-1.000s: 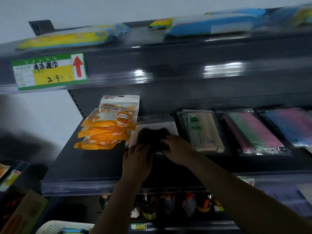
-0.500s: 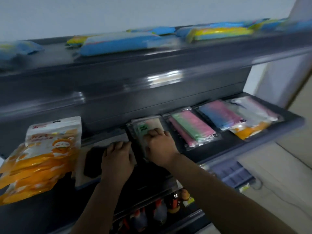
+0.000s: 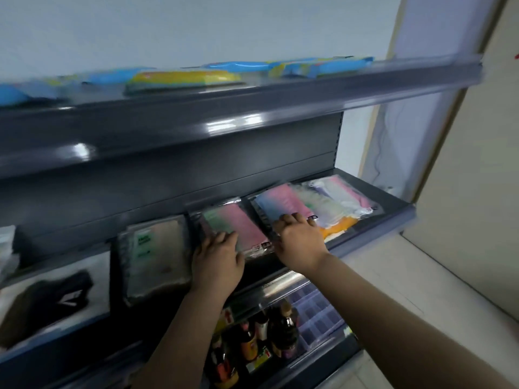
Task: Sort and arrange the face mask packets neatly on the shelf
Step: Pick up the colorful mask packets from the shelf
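Face mask packets lie flat in a row on the dark middle shelf (image 3: 373, 234). My left hand (image 3: 217, 258) rests palm down on the near left corner of the green-and-pink packet (image 3: 241, 226). My right hand (image 3: 299, 240) presses its fingertips on the near edge of the blue-and-pink packet (image 3: 280, 203). To the left lie a beige packet with a green label (image 3: 157, 254) and a black mask packet (image 3: 47, 301). Overlapping pale, white-pink and orange packets (image 3: 337, 209) sit at the right end. Whether either hand grips its packet is unclear.
The top shelf (image 3: 252, 105) carries blue and yellow packets (image 3: 182, 80). Dark bottles (image 3: 280, 332) and a clear ribbed tray (image 3: 317, 313) stand on the lower shelf. A pale wall and floor lie to the right of the shelf end.
Both hands have moved rightwards along the shelf: the left from the black packet to the green-and-pink one, the right from the beige packet to the blue-and-pink one. The view swung right.
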`<state>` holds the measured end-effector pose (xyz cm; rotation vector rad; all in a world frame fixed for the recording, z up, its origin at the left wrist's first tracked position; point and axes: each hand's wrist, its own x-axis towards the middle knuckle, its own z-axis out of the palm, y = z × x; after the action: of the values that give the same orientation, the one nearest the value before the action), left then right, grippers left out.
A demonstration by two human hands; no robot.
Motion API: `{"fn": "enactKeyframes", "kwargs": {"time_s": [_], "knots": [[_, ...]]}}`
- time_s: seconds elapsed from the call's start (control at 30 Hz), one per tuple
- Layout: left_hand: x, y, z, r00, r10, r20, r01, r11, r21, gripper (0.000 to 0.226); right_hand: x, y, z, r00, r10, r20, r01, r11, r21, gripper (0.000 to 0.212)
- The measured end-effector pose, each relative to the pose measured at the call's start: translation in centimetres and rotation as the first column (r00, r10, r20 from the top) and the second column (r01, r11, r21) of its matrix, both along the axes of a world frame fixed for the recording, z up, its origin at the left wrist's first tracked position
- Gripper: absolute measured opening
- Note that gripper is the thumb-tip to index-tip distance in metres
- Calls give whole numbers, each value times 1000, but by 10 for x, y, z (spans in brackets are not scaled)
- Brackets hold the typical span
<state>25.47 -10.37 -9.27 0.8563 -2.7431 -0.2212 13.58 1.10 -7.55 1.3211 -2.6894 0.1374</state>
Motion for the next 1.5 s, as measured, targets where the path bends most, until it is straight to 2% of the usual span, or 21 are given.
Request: {"fn": "enactKeyframes", "kwargs": {"time_s": [0.27,0.53,0.7,0.87,1.03,1.1,1.2,1.27,1.37,1.5], "knots": [[-68,41,-9,999,-34,-3,34,998,52,47,-69,52,-3,993,-65,97,67,997,-24,49],[-132,47,-18,999,-38,30,34,992,121,47,-134,62,-10,971,-126,201,141,988,-60,45],[-170,28,-28,998,54,-36,-44,971,237,48,-170,56,-13,945,-155,288,173,984,-37,47],[-191,12,-34,985,121,-126,-80,952,295,47,-195,43,-14,873,-155,463,242,961,-134,54],[-203,8,-37,976,89,-198,-26,953,302,44,-218,35,-12,756,-202,622,381,909,-169,65],[-205,7,-39,970,133,-202,-59,940,336,49,-227,35,-14,708,-147,690,384,901,-202,55],[-207,7,-40,948,265,-178,-176,899,401,64,-235,35,-20,692,-68,718,365,891,-268,41],[-206,8,-38,921,338,-193,-209,848,488,67,-240,37,-25,629,31,777,420,827,-373,31],[-204,10,-32,854,417,-313,-160,781,603,66,-243,42,-27,488,218,845,514,710,-481,25],[-199,23,-24,696,523,-492,-45,716,696,67,-246,53,-27,424,361,831,509,664,-548,25]]}}
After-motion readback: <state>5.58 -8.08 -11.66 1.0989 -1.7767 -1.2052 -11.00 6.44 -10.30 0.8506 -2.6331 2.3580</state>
